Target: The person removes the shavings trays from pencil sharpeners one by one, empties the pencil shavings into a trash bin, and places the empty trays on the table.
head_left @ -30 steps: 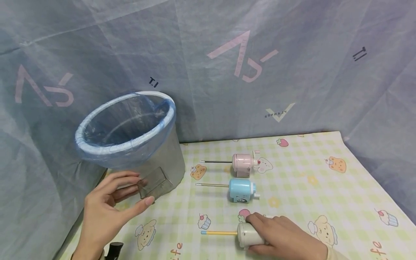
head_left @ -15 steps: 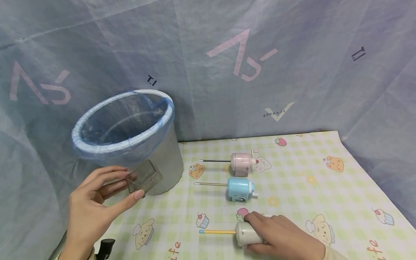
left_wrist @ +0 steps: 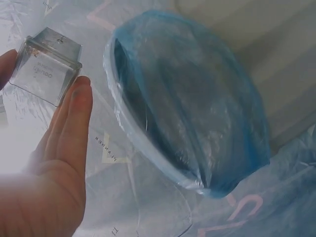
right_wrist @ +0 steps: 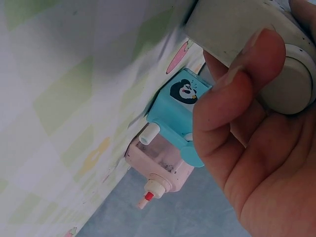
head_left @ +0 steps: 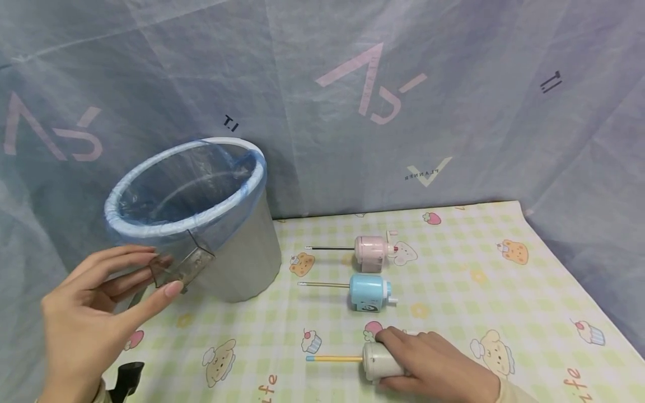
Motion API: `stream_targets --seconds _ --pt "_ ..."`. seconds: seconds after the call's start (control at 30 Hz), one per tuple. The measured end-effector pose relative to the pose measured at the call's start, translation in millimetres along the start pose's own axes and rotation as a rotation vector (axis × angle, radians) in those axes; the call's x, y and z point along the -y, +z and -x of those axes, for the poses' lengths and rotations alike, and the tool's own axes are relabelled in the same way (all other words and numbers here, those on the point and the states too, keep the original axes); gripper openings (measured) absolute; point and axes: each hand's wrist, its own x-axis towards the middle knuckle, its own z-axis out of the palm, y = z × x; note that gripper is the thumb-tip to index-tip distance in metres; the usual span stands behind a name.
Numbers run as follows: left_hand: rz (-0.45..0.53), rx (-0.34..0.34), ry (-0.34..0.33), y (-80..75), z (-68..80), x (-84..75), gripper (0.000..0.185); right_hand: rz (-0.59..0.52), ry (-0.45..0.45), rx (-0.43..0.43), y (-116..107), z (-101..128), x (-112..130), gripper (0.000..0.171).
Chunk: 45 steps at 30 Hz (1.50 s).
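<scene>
Left hand: our left hand pinches a clear plastic drawer between thumb and fingertips, fingers fairly straight, drawer lifted off the table.
Drawer position: tilted, just in front of the bin wall, right below its rim; in the left wrist view the clear plastic drawer sits beside the bin's mouth, not over it.
Bin: grey, lined with a blue bag, standing at the left end of the checked mat.
Right hand: our right hand is curled round the grey sharpener, pressing it on the mat near the front edge; thumb across its end in the right wrist view.
Yellow pencil: yellow pencil sticks out of the grey sharpener to the left.
Others: blue sharpener and pink sharpener lie behind it in a row, each with a pencil in, untouched.
</scene>
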Motion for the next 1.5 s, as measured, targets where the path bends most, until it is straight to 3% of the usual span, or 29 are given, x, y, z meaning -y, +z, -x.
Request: stream_targets --seconds 0.1,0.33,0.53,0.77,0.87,0.93,1.03,1.5 --pt "-0.022 -0.006 -0.022 -2.6 -2.4 -3.9 0.049 -0.002 0.007 0.009 1 0 0 0.04" --pt "-0.071 0.009 0.032 -9.4 -10.6 -1.6 0.051 -0.012 0.01 0.018 1 -1 1 0.042" --pt "-0.116 0.009 0.014 -16.0 -20.1 -3.1 0.051 -0.03 0.033 0.043 1 -2 2 0.04" --pt "-0.065 -0.015 0.029 -24.1 -29.9 -4.4 0.051 -0.041 0.046 0.057 1 -3 2 0.041" --pt "-0.13 -0.009 0.041 -26.5 -34.7 -6.9 0.053 -0.04 0.039 0.05 2 -3 2 0.041" --pt "-0.243 0.003 0.049 -26.6 -38.6 -9.4 0.055 -0.035 0.031 0.042 2 -3 2 0.041" --pt "-0.301 0.025 0.071 -26.6 -43.8 -10.5 0.055 -0.031 0.021 0.033 2 -2 1 0.042" --pt "-0.341 0.057 0.082 -25.1 -63.3 -15.3 0.055 0.005 -0.02 0.006 1 0 -3 0.046"
